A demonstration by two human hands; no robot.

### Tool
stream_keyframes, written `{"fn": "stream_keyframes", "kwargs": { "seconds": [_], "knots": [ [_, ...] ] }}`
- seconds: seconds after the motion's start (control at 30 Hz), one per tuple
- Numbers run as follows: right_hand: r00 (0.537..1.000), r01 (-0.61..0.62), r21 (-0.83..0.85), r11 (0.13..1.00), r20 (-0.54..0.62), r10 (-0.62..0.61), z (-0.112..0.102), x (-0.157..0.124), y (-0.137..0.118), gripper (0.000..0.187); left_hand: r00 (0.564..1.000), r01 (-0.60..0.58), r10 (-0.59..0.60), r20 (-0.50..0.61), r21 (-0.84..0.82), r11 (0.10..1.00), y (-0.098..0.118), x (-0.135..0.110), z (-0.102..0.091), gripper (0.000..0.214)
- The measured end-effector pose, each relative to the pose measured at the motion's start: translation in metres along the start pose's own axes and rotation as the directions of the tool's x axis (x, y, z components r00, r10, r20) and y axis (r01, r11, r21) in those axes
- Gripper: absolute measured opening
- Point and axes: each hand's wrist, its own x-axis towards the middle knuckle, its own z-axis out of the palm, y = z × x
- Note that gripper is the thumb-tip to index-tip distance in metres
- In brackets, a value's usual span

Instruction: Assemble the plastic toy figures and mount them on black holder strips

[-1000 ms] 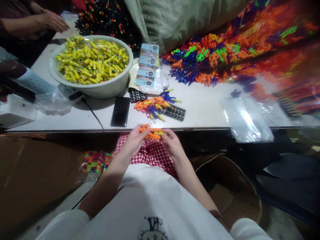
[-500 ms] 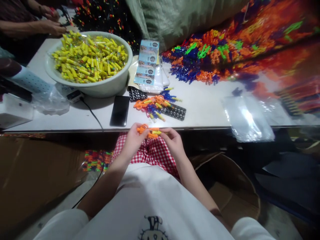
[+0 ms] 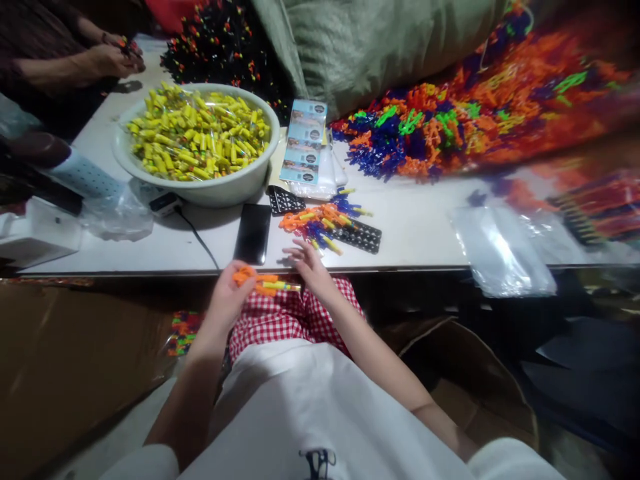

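Pinched in my left hand is an orange plastic piece with a yellow tube in it, held over my lap just below the table edge. My right hand holds nothing; its fingers are spread near the table's front edge. Just beyond them lies a small heap of orange and blue pieces with yellow tubes, partly on a black dotted strip. A black phone rests left of that heap.
A white basin full of yellow tubes stands at the back left. Orange, blue and green plastic pieces are piled at the right. Clear bags overhang the front edge. Another person's hands work at the far left.
My right hand has let go of the orange piece and opened, moving toward the table edge. My left hand has moved left and down with the piece. The view has shifted a little.
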Motion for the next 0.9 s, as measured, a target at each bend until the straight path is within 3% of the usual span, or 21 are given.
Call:
{"fn": "stream_keyframes", "kwargs": {
  "seconds": [0.07,0.13,0.23,0.37,0.5,0.73,0.9],
  "knots": [
    [0.998,0.006,-0.272,0.962,-0.054,-0.022,0.019,0.026,0.0,0.085,0.999,-0.029,0.028,-0.025,-0.032,0.999,0.008,-0.004,-0.018,0.024],
    [0.995,-0.003,-0.557,0.831,-0.084,-0.053,0.038,0.046,0.001,0.099,0.998,-0.044,0.042,-0.048,-0.038,0.998,0.011,-0.007,-0.031,0.023],
    [0.997,-0.015,-0.736,0.677,-0.06,-0.043,0.062,0.063,0.003,0.109,0.998,-0.041,0.039,-0.051,-0.031,0.999,0.007,-0.011,-0.039,0.021],
    [0.996,-0.075,-0.753,0.654,-0.09,0.011,0.074,0.068,0.007,0.108,1.0,-0.023,0.022,-0.022,-0.044,0.999,-0.002,-0.012,-0.042,0.018],
    [0.994,-0.104,-0.753,0.65,-0.091,0.053,0.071,0.069,0.007,0.106,1.0,-0.006,0.005,-0.015,-0.047,0.999,-0.006,-0.009,-0.045,0.017],
    [0.984,-0.172,-0.803,0.57,-0.111,0.14,0.068,0.072,-0.003,0.107,1.0,-0.013,0.013,0.0,-0.068,0.998,-0.008,0.001,-0.05,0.02],
    [0.986,-0.156,-0.821,0.548,-0.1,0.131,0.066,0.072,-0.002,0.107,0.999,0.004,-0.001,0.036,-0.068,0.998,-0.011,0.002,-0.045,0.019]
  ]
}}
